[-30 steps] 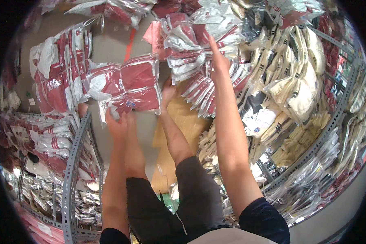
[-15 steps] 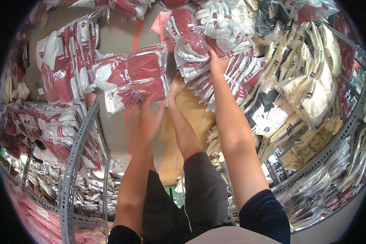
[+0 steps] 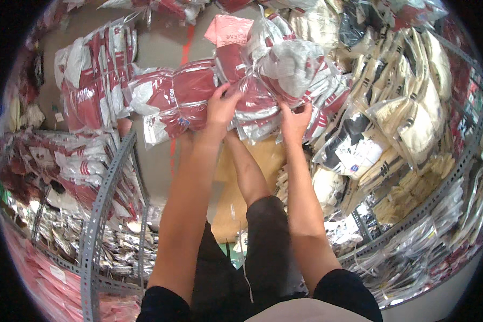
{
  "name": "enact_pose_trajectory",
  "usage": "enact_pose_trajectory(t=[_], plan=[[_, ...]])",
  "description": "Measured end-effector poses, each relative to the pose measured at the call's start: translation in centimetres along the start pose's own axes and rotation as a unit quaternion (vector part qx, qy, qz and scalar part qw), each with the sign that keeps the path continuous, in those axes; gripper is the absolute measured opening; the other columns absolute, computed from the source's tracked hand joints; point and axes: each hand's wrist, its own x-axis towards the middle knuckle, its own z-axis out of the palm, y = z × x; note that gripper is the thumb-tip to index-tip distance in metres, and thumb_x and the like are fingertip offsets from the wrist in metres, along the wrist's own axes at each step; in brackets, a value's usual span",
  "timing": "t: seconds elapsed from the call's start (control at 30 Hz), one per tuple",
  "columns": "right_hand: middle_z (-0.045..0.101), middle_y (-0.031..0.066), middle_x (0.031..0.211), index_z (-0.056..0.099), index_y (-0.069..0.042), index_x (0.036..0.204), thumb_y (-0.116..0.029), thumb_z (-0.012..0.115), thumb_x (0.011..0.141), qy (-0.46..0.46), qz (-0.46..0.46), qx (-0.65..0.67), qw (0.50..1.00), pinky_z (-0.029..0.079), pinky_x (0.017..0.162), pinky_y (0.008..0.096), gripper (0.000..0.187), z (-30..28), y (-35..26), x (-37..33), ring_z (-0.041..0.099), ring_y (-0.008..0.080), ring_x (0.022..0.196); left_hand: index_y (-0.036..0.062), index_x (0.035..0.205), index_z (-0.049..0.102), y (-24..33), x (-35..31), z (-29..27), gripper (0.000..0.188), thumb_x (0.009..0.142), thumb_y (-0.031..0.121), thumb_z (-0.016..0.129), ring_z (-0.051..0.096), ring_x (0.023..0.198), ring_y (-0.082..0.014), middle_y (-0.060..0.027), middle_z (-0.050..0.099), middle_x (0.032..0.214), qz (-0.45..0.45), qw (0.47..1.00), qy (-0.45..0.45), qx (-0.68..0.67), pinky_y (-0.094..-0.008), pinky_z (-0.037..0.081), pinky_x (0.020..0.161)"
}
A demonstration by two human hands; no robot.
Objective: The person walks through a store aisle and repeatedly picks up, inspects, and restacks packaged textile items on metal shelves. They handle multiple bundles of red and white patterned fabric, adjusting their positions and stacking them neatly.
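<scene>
A bundle of maroon and grey garments [image 3: 255,99] in clear plastic bags lies in front of me, tied across its middle. My left hand [image 3: 221,111] grips its left side, thumb and forefinger showing on the plastic. At its near right edge, my right hand [image 3: 296,122] holds the bagging between thumb and fingers. Some fingertips of both hands are hidden. A grey bagged garment [image 3: 292,67] bulges on top of the pile just beyond my right hand. Left of my left hand lies another tied maroon and grey bundle [image 3: 194,88].
More maroon bundles [image 3: 94,80] stand at the far left. A pink package [image 3: 228,31] lies behind the middle pile. Cream bagged garments [image 3: 402,115] heap up on the right. Grey perforated metal shelf posts [image 3: 99,206] rise at the left, and brown cardboard [image 3: 228,204] lies below my hands.
My left hand has moved right, from the left bundle to the middle one. My right hand has drawn nearer, and the middle bundle has shifted toward me, uncovering more of the pink package.
</scene>
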Motion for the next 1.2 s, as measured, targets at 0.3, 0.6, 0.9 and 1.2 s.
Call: enact_pose_trajectory(t=[0.3, 0.6, 0.9, 1.2], plan=[[0.062, 0.0066, 0.105, 0.054, -0.001, 0.119, -0.020, 0.067, 0.085, -0.169, 0.150, 0.279, 0.933, 0.046, 0.085, 0.0321, 0.041, -8.4, -6.6, -5.2, 0.058, 0.0162, 0.095, 0.0081, 0.095, 0.068, 5.9, -18.8, -0.4, 0.021, 0.076, 0.006, 0.076, 0.056, 0.087, -0.0136, -0.0059, 0.056, 0.101, 0.287, 0.955, 0.075, -0.020, -0.0253, 0.046, 0.076], [0.062, 0.0080, 0.111, 0.058, 0.003, 0.116, -0.029, 0.060, 0.093, -0.334, 0.329, 0.195, 0.861, 0.046, 0.090, 0.0343, 0.040, 0.7, -4.0, -13.1, 0.059, 0.0202, 0.102, 0.0071, 0.088, 0.071, -1.7, -18.1, -11.4, 0.012, 0.077, 0.007, 0.074, 0.061, 0.098, -0.0193, -0.0107, 0.059, 0.109, 0.208, 0.963, 0.150, 0.083, -0.0280, 0.052, 0.076], [0.070, 0.0080, 0.092, 0.067, 0.001, 0.102, -0.027, 0.071, 0.085, -0.390, 0.018, -0.078, 0.918, 0.048, 0.081, 0.0285, 0.033, 2.3, -11.8, -12.9, 0.063, 0.0136, 0.086, 0.0076, 0.088, 0.073, -9.3, -13.1, -15.7, 0.008, 0.080, 0.005, 0.071, 0.061, 0.087, -0.0148, -0.0040, 0.060, 0.107, 0.147, 0.982, 0.105, 0.054, -0.0250, 0.051, 0.070], [0.051, 0.0239, 0.134, 0.050, 0.003, 0.133, -0.053, 0.063, 0.085, -0.294, 0.066, -0.070, 0.951, 0.033, 0.106, 0.0339, 0.075, 7.3, -0.7, -2.4, 0.046, 0.0290, 0.128, 0.0094, 0.093, 0.072, -7.9, -12.2, -17.5, 0.013, 0.080, 0.009, 0.072, 0.058, 0.084, -0.0155, -0.0039, 0.059, 0.109, 0.170, 0.975, 0.106, 0.095, -0.0283, 0.048, 0.072]])
